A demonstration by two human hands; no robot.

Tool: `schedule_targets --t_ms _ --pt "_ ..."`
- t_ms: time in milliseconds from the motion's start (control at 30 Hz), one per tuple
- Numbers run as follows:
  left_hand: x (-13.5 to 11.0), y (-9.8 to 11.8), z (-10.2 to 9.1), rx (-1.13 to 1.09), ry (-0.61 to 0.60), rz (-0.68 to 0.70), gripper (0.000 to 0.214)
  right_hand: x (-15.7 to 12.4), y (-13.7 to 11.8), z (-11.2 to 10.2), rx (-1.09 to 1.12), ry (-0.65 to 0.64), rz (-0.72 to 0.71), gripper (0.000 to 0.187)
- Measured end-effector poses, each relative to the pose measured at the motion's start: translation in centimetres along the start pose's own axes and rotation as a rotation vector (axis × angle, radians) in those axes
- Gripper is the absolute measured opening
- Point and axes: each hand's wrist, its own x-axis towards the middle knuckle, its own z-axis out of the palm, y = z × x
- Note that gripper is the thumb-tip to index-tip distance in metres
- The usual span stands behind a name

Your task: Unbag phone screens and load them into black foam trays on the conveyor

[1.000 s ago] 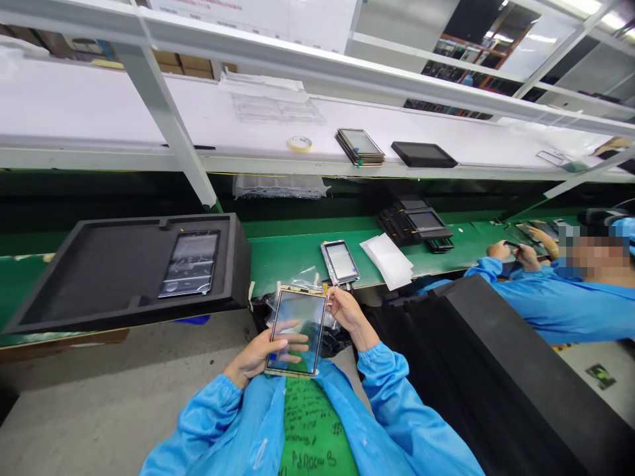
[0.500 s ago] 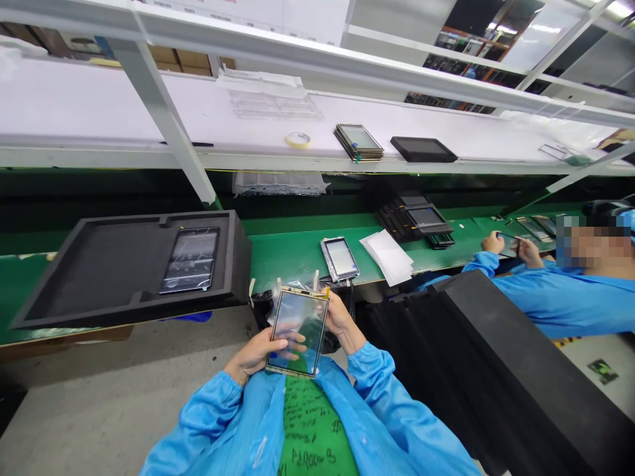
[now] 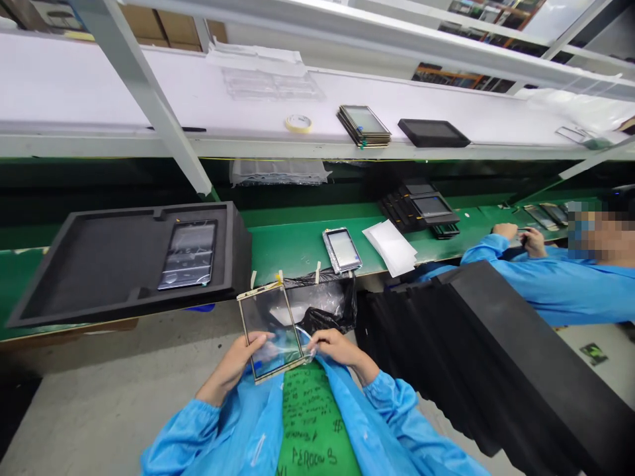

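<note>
My left hand (image 3: 237, 365) grips a thin glass touch panel (image 3: 270, 329) with a gold-coloured rim, held tilted over my lap, fingers behind it and thumb on its left edge. My right hand (image 3: 333, 346) pinches a clear film (image 3: 300, 344) at the panel's lower right corner. A black plastic bag (image 3: 325, 305) hangs from the bench edge just behind the panel. On the green bench lie another panel (image 3: 342, 249) and a stack of white sheets (image 3: 390, 246).
A black foam tray (image 3: 99, 268) holding one screen (image 3: 189, 254) sits at the left. Stacked black foam trays (image 3: 496, 370) stand at my right. Panel stacks (image 3: 364, 125) and a tape roll (image 3: 298, 123) lie on the white shelf. A co-worker (image 3: 555, 284) sits at the right.
My right hand has dropped from the panel's top right corner to its lower right corner, drawing clear film off. The panel has tilted and shifted left. The view has tipped downward.
</note>
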Motion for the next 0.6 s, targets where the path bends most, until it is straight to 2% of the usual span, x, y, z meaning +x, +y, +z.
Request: schedule_targets --t_ms 100,167,233,333,400,500,600 --pt "-1.1 0.7 -1.1 -0.003 0.171 0.126 0.050 0.2 3.7 -1.7 0.146 0.289 0.217 0.018" --pt "-2.0 1.2 -1.6 -0.020 0.274 0.210 0.051 0.5 6.2 -3.8 0.070 0.480 0.296 0.022" --pt "-2.7 1.4 -1.8 -0.007 0.331 0.255 0.050 1.4 8.1 -5.9 -0.049 0.582 0.338 0.025" --pt "-3.4 1.0 -1.6 0.084 0.344 0.230 0.050 4.9 9.8 -7.7 -0.211 0.561 0.389 0.025" --pt "-3.7 0.3 -1.2 0.152 0.346 0.179 0.052 8.4 10.6 -7.4 -0.350 0.506 0.409 0.019" --pt "-4.2 -0.9 -0.6 0.218 0.365 0.105 0.059 14.5 11.7 -4.8 -0.537 0.353 0.397 0.021" --pt "-5.2 -2.0 -0.7 0.254 0.408 0.045 0.062 19.6 12.8 -1.9 -0.665 0.139 0.378 0.026"
